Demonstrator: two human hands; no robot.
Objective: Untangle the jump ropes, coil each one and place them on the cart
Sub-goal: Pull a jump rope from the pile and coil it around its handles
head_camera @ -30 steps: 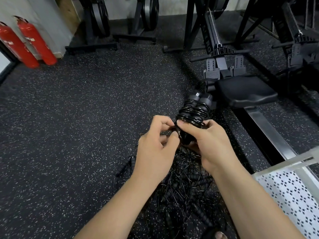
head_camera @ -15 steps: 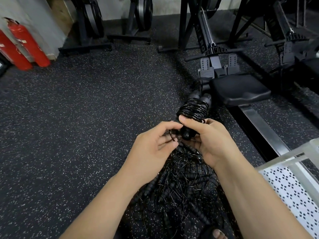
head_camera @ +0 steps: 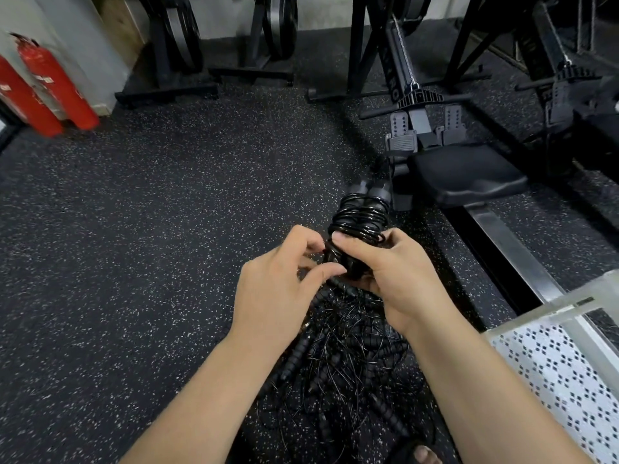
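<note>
Down on the gym floor (head_camera: pixel 167 229), just beside the cart (head_camera: pixel 542 311), the tangled pile (head_camera: pixel 348 356) lies under both hands. The coiled rope (head_camera: pixel 360 219) is held above it. Right hand (head_camera: pixel 398 279) curls round the handles, thumb across the turns. Left hand (head_camera: pixel 274 289) pinches the lower turns. Risks: untucked tail lets the springy coil unwind, or it snags the pile on lift.

My right hand (head_camera: pixel 398 279) grips a black coiled jump rope bundle (head_camera: pixel 360 222). My left hand (head_camera: pixel 281 289) pinches its cord end, above the tangled black rope pile (head_camera: pixel 345 363).
</note>
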